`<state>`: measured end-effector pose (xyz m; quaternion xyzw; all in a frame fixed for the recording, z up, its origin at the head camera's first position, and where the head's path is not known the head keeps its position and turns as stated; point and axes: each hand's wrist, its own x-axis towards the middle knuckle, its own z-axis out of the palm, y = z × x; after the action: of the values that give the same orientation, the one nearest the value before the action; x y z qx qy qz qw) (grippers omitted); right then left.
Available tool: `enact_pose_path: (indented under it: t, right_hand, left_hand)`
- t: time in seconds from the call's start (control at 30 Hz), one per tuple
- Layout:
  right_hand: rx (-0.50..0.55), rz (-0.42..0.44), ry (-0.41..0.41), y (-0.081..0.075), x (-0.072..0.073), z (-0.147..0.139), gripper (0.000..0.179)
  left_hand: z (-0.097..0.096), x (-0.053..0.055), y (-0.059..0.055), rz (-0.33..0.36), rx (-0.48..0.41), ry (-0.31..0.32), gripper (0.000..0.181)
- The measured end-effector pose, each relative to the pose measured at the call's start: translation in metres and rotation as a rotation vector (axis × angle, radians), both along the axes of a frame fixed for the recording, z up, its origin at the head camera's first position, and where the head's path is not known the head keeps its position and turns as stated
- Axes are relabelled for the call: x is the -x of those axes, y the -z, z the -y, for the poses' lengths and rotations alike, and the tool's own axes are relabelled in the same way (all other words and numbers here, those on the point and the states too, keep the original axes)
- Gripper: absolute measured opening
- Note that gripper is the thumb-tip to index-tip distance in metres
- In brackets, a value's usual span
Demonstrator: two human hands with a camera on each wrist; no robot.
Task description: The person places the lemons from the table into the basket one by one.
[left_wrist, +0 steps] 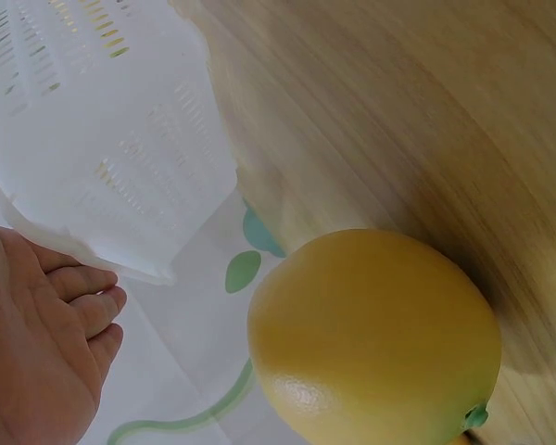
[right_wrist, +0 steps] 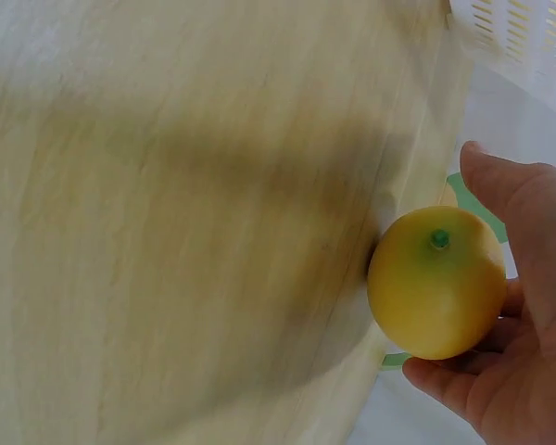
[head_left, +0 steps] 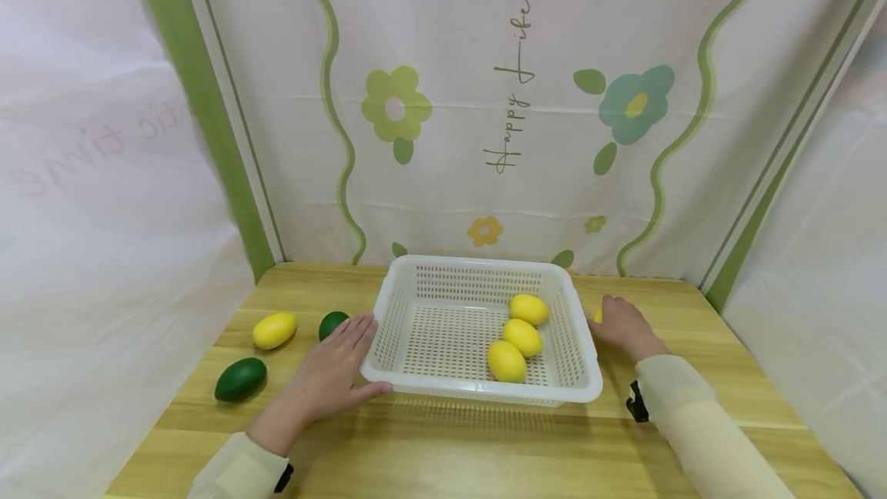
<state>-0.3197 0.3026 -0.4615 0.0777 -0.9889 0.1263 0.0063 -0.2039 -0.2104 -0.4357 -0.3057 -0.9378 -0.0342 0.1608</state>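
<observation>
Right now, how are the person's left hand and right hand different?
The left hand rests at the left rim of the white plastic basket; the right hand is at a yellow lemon outside the basket's right side.
The left hand's fingers look fairly straight, while the right hand's curve around the lemon.
Both hands are bare, below pale sleeves.

Wht slotted basket [head_left: 478, 388], upright, 3 yel. lemons [head_left: 523, 338] in R half, grn-tipped yel. lemon [right_wrist: 435, 297] just outside R
</observation>
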Motion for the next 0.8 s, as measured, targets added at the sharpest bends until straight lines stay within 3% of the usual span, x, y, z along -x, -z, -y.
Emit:
enact_pose_path:
  t: [0.37,0.63,0.8]
  right_hand:
    - [0.0,0.036,0.005,0.0028,0.002,-0.0028,0.079]
    - [0.016,0.044,0.008,0.0039,0.0048,-0.0067,0.061]
    - [0.013,0.045,0.007,0.0049,0.0051,-0.0071,0.067]
  left_hand:
    - [-0.0009,0.0001,-0.0025,0.024,0.015,-0.008,0.099]
    - [-0.0007,-0.001,-0.0038,0.041,0.011,-0.014,0.099]
    - [-0.0004,-0.0013,-0.0032,0.04,0.01,-0.012,0.099]
